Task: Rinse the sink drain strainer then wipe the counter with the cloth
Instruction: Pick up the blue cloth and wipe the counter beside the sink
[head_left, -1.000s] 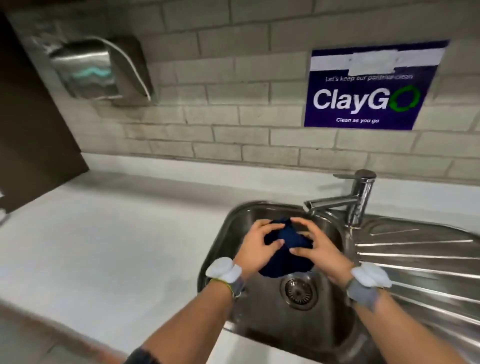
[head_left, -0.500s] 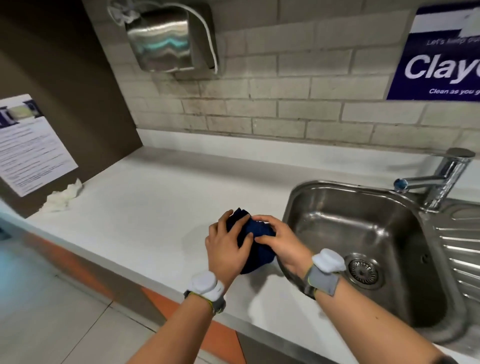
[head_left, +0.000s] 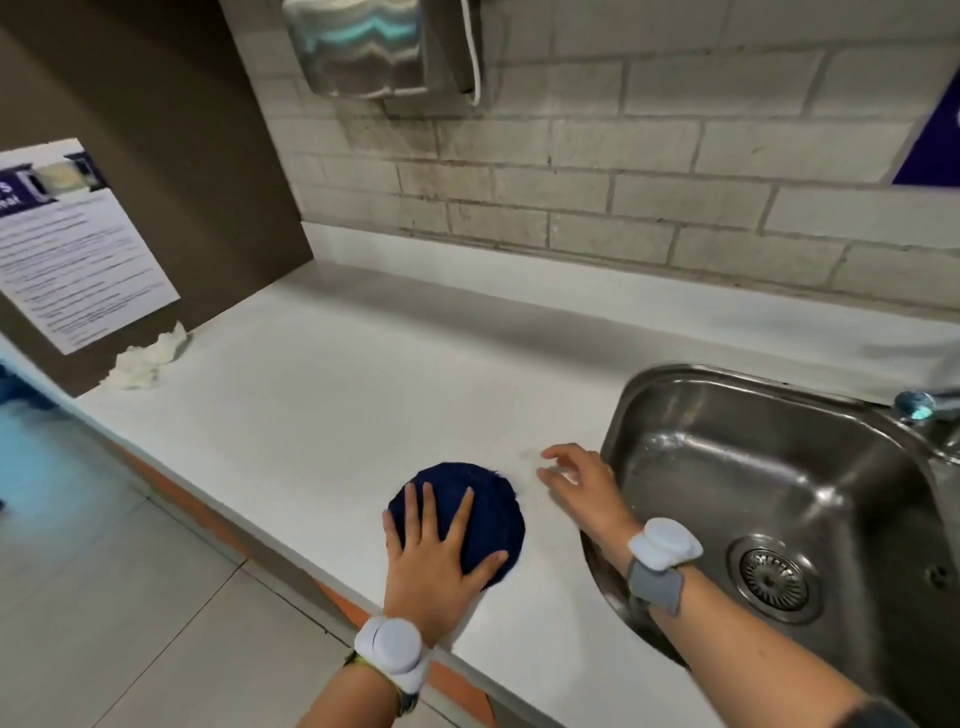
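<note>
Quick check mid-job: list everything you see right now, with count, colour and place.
cloth: one, dark blue, flat on the counter near its front edge
counter: one, white, left of the sink
sink: one, steel, right side
strainer: one, steel, seated in the sink drain
tap: one, steel, at the right edge, mostly cut off
tissue: one crumpled wad, white, far left of the counter
notice: one, white, on the brown left wall
dispenser: one, steel, on the brick wall
sign: one, blue, upper right, cut off
wrist bands: two, white
left hand: flat on the cloth
right hand: open, by the sink rim
</note>
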